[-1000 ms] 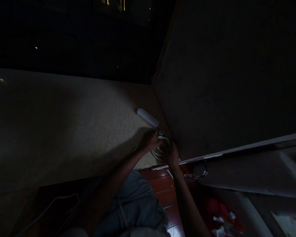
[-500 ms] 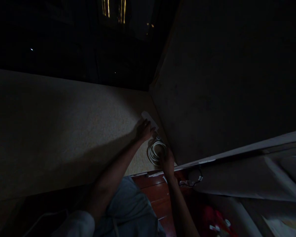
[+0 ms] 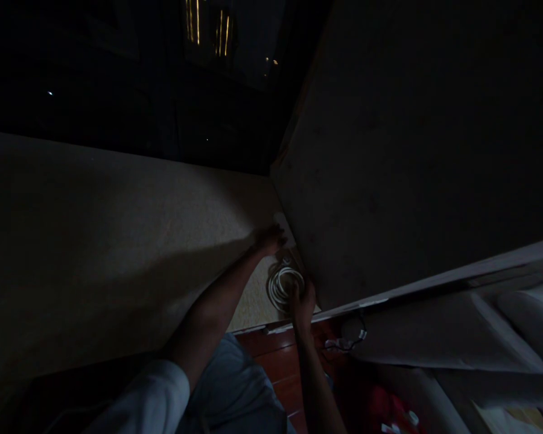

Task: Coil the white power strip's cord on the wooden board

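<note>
In the corner of a pale ledge (image 3: 163, 241), a white power strip (image 3: 286, 229) lies along the foot of the dark side wall. My left hand (image 3: 270, 240) rests against the strip's left side, its fingers slightly apart and not wrapped round it. A coiled white cable (image 3: 278, 288) lies just nearer to me than the strip. My right hand (image 3: 304, 301) grips the coil's right side, the thumb inside the loops. Dim light blurs the detail of the fingertips.
Beyond the ledge is a dark window (image 3: 217, 90) with lights in it. The dark side wall (image 3: 389, 181) rises on the right. Below the ledge edge lie a reddish floor (image 3: 276, 364), a black cord (image 3: 359, 340), grey cushion-like shapes (image 3: 434, 331) and a red item (image 3: 384, 404).
The power strip has shifted right, closer to the side wall, with my left hand moving along from on top of it to its left side. My right hand stays on the coil.
</note>
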Action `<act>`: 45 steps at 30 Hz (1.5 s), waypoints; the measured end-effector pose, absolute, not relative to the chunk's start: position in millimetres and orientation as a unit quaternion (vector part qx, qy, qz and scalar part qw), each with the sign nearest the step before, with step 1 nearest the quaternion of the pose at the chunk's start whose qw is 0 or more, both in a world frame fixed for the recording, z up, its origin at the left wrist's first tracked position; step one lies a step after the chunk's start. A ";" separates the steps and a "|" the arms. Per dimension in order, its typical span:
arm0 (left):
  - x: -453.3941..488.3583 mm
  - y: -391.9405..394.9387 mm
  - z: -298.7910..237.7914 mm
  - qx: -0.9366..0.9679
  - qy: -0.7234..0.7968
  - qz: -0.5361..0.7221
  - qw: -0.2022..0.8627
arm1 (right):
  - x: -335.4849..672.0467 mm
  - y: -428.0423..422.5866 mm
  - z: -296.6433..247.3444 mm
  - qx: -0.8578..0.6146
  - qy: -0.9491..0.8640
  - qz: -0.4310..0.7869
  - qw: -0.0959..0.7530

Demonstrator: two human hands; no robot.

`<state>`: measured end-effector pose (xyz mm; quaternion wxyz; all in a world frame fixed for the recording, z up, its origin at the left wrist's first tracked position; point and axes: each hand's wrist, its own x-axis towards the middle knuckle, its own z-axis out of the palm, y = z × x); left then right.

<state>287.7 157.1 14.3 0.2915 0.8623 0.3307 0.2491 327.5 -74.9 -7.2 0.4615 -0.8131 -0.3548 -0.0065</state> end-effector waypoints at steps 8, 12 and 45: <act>267.0 144.1 18.6 0.785 0.372 0.319 0.379 | 304.0 -98.1 15.3 -0.745 -0.348 -0.062 0.565; 221.5 131.3 17.0 0.738 0.416 0.348 0.402 | 261.6 -108.9 26.0 -0.687 -0.423 -0.078 0.586; -10.4 35.6 18.5 0.554 0.530 0.500 0.403 | 167.3 -5.4 20.3 -0.558 -0.522 0.401 0.505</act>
